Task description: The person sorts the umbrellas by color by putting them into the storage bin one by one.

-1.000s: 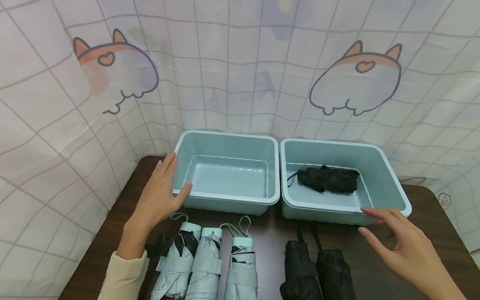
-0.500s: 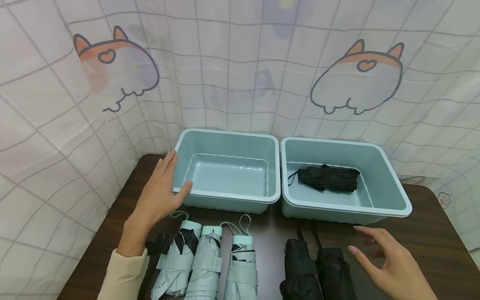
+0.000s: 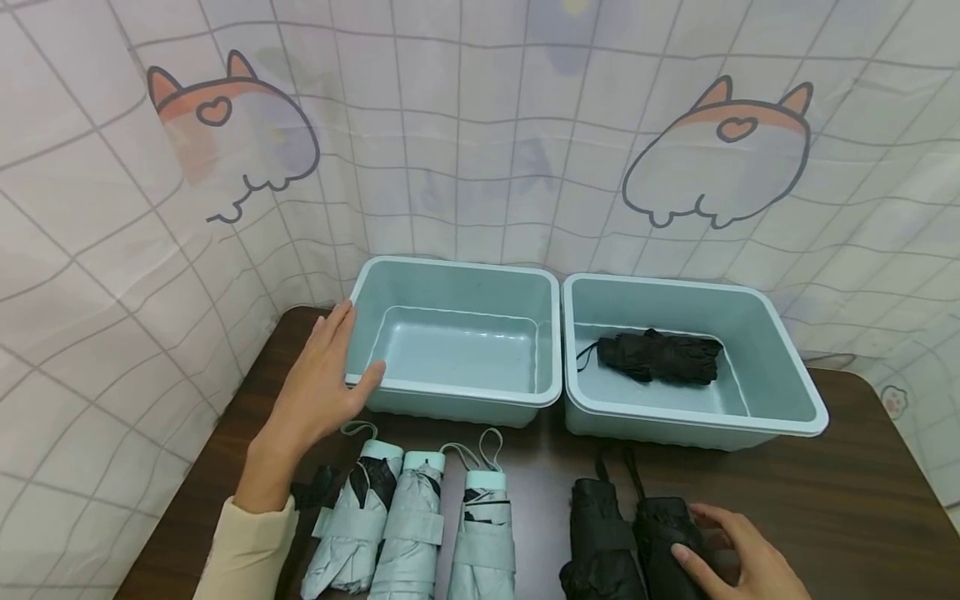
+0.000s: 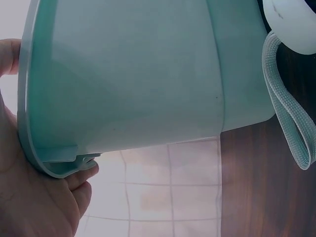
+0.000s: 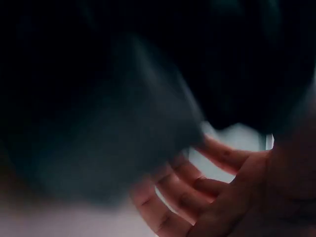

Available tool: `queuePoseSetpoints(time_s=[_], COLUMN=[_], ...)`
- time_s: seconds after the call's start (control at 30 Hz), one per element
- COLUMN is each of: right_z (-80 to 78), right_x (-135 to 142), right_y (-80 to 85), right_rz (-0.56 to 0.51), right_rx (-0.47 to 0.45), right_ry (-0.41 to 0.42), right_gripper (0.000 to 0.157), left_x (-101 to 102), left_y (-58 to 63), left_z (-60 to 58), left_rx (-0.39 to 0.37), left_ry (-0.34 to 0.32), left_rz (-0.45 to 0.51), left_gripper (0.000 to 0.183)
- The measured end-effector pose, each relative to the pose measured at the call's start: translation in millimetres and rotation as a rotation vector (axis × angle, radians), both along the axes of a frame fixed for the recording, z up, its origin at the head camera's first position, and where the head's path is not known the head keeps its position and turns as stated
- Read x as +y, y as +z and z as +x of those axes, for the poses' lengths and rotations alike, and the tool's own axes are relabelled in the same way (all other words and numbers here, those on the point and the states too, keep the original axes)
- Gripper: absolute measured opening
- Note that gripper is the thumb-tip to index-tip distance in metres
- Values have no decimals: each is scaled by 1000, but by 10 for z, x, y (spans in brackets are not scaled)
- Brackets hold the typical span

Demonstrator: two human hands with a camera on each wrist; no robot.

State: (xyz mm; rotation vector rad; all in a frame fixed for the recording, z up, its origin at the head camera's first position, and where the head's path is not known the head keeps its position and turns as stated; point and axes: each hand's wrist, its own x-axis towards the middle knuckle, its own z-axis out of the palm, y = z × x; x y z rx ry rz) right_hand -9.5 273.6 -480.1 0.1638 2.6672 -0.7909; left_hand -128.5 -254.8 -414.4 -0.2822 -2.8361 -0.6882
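Observation:
My left hand rests on the front left corner of the left pale blue bin, thumb over the front rim and fingers straight along the side. The left wrist view shows this bin's outer wall close up. At the lower right, my right hand grips a folded black umbrella, thumb on top and fingers along its right side. Dark, blurred fabric fills much of the right wrist view, with fingers against it. Another black umbrella lies just left of the gripped one.
The right bin contains one folded black umbrella. Three pale mint folded umbrellas with wrist loops lie before the left bin. A dark item sits beside my left wrist. Behind the brown table hangs a checked curtain.
My right hand has moved down and left from the right bin's front rim to the rightmost black umbrella, which it now grips. My left hand has stayed on the left bin's corner.

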Motion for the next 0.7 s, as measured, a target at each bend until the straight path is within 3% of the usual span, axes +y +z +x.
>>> queuePoseSetpoints(time_s=[0.23,0.5,0.7], right_z=[38,72,117], right_x=[-104,-59,-104], right_y=[-114,-159,-176], right_rz=[41,151,144], right_rx=[-146,-222,-230], right_ry=[-72,-66,-76], right_gripper=[108,107,110], left_x=[-5,-22,-27], left_y=[-24,-44,-48], left_z=[8,7,-11], left_rx=[13,13,19], left_ry=[-2,-1,-7], left_rz=[7,12,14], left_gripper=[86,86,87])
